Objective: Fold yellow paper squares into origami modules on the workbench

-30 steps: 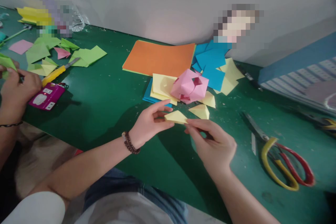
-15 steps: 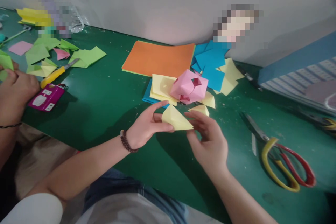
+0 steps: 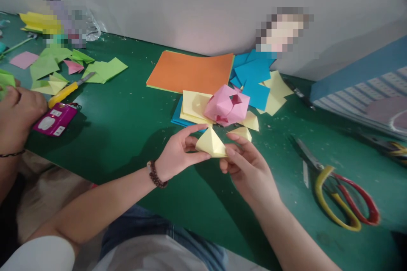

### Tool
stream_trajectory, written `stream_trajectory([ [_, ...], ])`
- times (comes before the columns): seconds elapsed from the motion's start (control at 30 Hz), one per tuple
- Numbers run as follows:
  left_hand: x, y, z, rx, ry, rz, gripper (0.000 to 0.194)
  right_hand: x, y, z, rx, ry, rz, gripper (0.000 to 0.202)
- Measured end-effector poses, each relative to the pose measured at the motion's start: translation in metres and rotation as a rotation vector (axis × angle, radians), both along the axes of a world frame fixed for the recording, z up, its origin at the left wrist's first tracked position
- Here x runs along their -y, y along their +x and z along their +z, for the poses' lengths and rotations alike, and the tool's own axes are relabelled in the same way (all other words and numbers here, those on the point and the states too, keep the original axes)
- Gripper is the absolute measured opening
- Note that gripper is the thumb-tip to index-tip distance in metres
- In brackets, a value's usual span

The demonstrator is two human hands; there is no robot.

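A pale yellow folded paper piece (image 3: 211, 143), shaped like a small pyramid, is held above the table between both hands. My left hand (image 3: 178, 150) pinches its left side, thumb below and forefinger at the peak. At its right corner the thumb and fingers of my right hand (image 3: 246, 165) are closed on the paper. Just behind lies a pink folded paper ball (image 3: 228, 105) with openings in its faces. Beside the ball are a stack of yellow paper (image 3: 195, 106) over blue sheets and two more yellow folded pieces, one of them this folded piece (image 3: 243, 132) near my right fingertips.
Scissors (image 3: 337, 199) with yellow and red handles lie at right. Behind are orange sheets (image 3: 190, 70) and blue paper squares (image 3: 254, 74). At left, another person's hand (image 3: 22, 110) holds green paper near a purple box (image 3: 55, 118) and a yellow cutter (image 3: 68, 91).
My right thumb and fingers have closed on the yellow piece's right corner, which has folded inward, making the piece narrower. My left hand keeps its hold, nearly still.
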State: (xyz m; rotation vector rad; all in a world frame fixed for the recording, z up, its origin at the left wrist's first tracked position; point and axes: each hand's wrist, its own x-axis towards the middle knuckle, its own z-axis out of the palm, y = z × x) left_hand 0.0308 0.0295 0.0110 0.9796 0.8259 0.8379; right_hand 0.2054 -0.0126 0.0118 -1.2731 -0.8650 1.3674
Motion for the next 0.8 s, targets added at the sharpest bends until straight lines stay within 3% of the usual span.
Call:
stream_trajectory([
  [0.17, -0.002, -0.003, 0.004, 0.018, 0.024, -0.027, 0.066, 0.000, -0.001, -0.001, -0.116, 0.013, -0.031, 0.029],
  [0.37, -0.006, -0.004, 0.000, 0.033, -0.090, 0.034, 0.043, -0.001, -0.002, 0.000, -0.131, 0.006, -0.018, 0.019],
  [0.5, -0.009, -0.001, -0.005, 0.182, -0.273, 0.109, 0.043, 0.000, -0.001, -0.005, 0.034, 0.067, -0.019, 0.028],
  [0.6, -0.010, 0.000, -0.004, 0.243, -0.396, 0.107, 0.042, 0.000, 0.000, -0.010, 0.203, 0.085, -0.067, 0.022],
  [0.8, -0.011, 0.000, -0.002, 0.304, -0.466, 0.085, 0.038, -0.001, -0.003, -0.009, 0.352, 0.118, -0.103, 0.020],
])
